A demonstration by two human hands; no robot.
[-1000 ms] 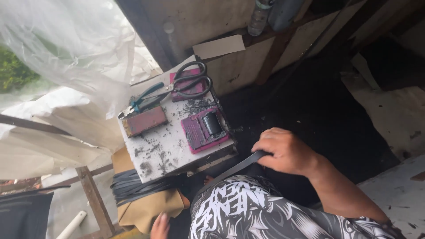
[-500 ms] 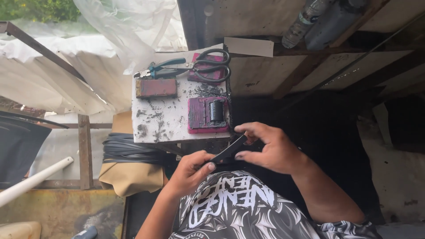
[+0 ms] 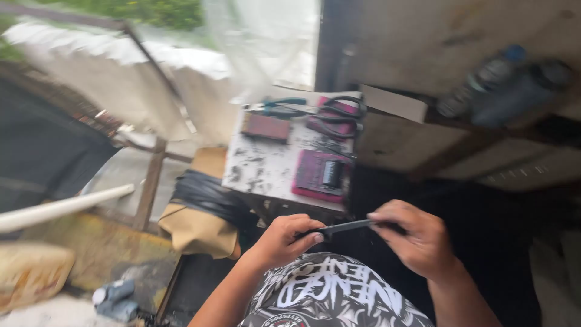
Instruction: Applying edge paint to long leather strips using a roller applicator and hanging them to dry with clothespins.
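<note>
Together, both hands pinch a thin dark strip (image 3: 346, 227) above the lap: the left hand (image 3: 283, 239) grasps its 9 o'clock end, the right hand (image 3: 417, 237) its 3 o'clock end. At 12 o'clock stands a small paint-flecked worktop (image 3: 266, 166) bearing a maroon device (image 3: 322, 175), pliers (image 3: 279, 108) and looped black cable (image 3: 342, 115).

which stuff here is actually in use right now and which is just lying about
In use:
- left hand and right hand, each holding one end of the thin dark strip

Lying about:
- pliers
- dark red block
- magenta device
- black cable
- white stained board
- plastic bottles
- white pipe
</note>
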